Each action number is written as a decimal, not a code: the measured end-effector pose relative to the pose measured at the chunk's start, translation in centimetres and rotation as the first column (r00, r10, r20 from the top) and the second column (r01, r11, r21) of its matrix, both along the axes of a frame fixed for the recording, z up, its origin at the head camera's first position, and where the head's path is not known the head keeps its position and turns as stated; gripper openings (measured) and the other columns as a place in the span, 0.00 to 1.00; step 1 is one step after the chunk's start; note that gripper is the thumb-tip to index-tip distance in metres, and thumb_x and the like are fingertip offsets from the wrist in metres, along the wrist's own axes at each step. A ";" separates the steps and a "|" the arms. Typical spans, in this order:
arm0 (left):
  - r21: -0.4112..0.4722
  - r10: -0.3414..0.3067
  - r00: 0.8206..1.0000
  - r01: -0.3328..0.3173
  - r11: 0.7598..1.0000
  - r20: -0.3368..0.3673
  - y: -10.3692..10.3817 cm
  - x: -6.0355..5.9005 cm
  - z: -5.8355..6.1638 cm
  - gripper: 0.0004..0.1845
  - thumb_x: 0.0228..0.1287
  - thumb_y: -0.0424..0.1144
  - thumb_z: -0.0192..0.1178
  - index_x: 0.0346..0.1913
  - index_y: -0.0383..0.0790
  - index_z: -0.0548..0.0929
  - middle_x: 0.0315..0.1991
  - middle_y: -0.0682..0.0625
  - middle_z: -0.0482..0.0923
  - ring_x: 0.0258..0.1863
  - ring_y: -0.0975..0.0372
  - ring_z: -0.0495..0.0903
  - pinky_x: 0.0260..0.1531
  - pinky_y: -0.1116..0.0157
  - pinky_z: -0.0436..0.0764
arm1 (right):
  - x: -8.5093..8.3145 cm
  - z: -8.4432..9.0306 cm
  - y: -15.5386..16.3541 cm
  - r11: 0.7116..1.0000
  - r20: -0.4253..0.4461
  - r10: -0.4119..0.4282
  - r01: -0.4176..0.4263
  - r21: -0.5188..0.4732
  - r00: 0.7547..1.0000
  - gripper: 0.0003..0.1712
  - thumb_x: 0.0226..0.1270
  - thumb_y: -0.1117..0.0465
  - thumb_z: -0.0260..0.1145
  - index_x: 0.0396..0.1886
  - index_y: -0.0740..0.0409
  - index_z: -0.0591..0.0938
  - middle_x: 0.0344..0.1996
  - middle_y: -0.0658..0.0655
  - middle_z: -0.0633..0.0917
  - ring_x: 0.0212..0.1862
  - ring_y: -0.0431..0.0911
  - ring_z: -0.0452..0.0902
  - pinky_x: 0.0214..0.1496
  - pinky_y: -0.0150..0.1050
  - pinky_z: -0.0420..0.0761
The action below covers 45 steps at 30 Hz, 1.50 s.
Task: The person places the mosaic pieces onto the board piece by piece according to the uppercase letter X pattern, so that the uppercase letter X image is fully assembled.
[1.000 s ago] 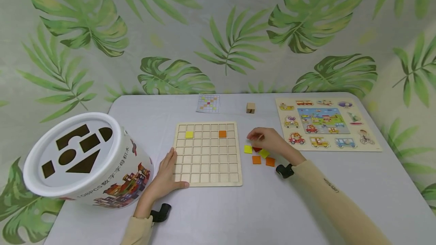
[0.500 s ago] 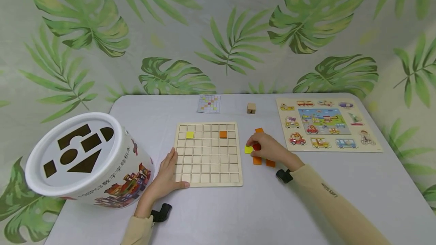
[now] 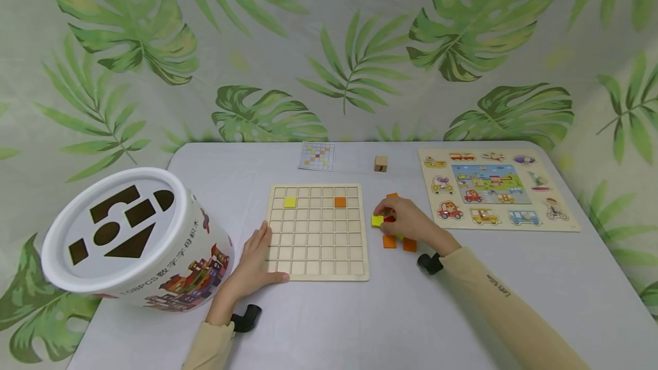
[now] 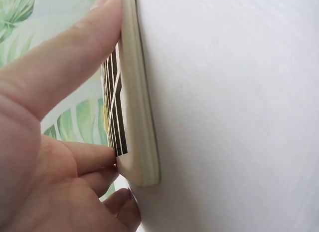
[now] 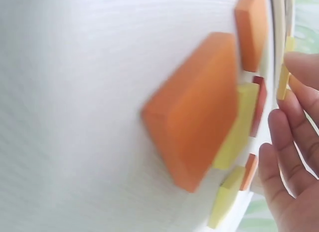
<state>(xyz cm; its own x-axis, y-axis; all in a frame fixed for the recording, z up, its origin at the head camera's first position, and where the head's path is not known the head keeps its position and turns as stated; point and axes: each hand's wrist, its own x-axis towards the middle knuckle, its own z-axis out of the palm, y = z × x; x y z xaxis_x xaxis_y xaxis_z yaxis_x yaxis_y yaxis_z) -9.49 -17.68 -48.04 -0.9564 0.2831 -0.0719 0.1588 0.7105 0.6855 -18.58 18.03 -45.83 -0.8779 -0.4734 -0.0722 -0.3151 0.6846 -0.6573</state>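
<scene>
Head view has my left hand (image 3: 253, 266) spread at the near left corner of the wooden grid board (image 3: 316, 233), fingers straight along its left side and thumb along the near edge. From the left wrist I see the thumb and fingertips touching the board, which lies flat on the table (image 3: 319, 327).

My right hand (image 3: 406, 219), well apart from the left, is just beyond the board's right side. It pinches a yellow square (image 5: 283, 83) between thumb and fingers; I can't tell whether that piece touches the tabletop.

Around and beneath this hand lie loose squares: a red one (image 3: 389, 219), an orange one (image 3: 389, 241) in front of it, another orange one (image 3: 409, 245) nearer my wrist, and one more (image 3: 392, 195) past my knuckles. The right wrist view also shows two other yellow pieces, one (image 5: 237, 132) partly behind an orange square, the other (image 5: 227, 197) lower down.

Two squares sit in the grid's second row from the far edge: yellow (image 3: 290, 202) toward the left, orange (image 3: 340, 202) toward the right.

Beyond the board lie a patterned card (image 3: 316, 156) and a small wooden cube (image 3: 380, 164); a picture puzzle (image 3: 490, 184) is at right, a white bucket (image 3: 208, 244) at left.
</scene>
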 end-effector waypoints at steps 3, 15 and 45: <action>-0.016 -0.004 1.000 0.003 1.000 -0.011 0.2 0.0 0.0 0.61 0.37 0.47 0.73 0.67 0.24 0.45 0.69 0.37 0.35 0.66 0.42 0.34 0.59 0.43 0.40 | -0.2 0.3 -0.2 0.999 -0.011 -0.018 0.018 -0.035 1.000 0.12 0.52 0.66 0.67 0.39 0.56 0.79 0.36 0.49 0.77 0.40 0.45 0.72 0.46 0.41 0.74; -0.016 0.002 1.000 -0.002 1.000 0.017 0.7 -0.2 0.4 0.60 0.37 0.45 0.73 0.67 0.24 0.44 0.69 0.37 0.34 0.66 0.44 0.32 0.60 0.44 0.38 | -1.4 1.7 -5.2 0.982 -0.089 0.087 -0.100 -0.158 0.992 0.13 0.53 0.69 0.66 0.40 0.61 0.79 0.37 0.53 0.79 0.40 0.48 0.73 0.45 0.40 0.74; -0.010 0.013 1.000 -0.013 1.000 0.018 0.6 -0.1 0.1 0.61 0.38 0.49 0.73 0.68 0.28 0.44 0.70 0.40 0.34 0.67 0.45 0.32 0.60 0.44 0.40 | -3.2 0.7 -15.2 0.984 -0.053 0.175 -0.173 0.035 0.983 0.11 0.53 0.71 0.62 0.38 0.61 0.80 0.34 0.54 0.77 0.34 0.43 0.68 0.39 0.32 0.70</action>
